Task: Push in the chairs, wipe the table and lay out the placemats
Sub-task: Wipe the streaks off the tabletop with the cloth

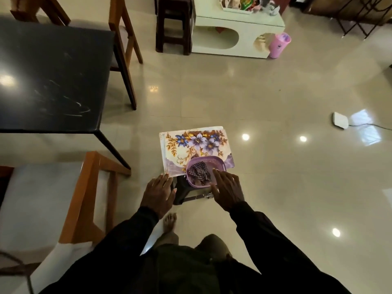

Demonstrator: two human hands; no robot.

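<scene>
Left grip (159, 192) and right grip (228, 190), both spread, are reaching for thin, probably floppy placemats (191, 145) bearing a light basket (218, 166), best supported under both side edges.

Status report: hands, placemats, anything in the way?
Left hand open at placemats edge; right hand open over basket. Placemats stacked on stool, not laid. Basket, checked cloth inside, sits on them.

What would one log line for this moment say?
phase: reaching for supplies on stool | left hand: open, by placemats | right hand: open, over basket with cloth | table: no placemats yet
</scene>
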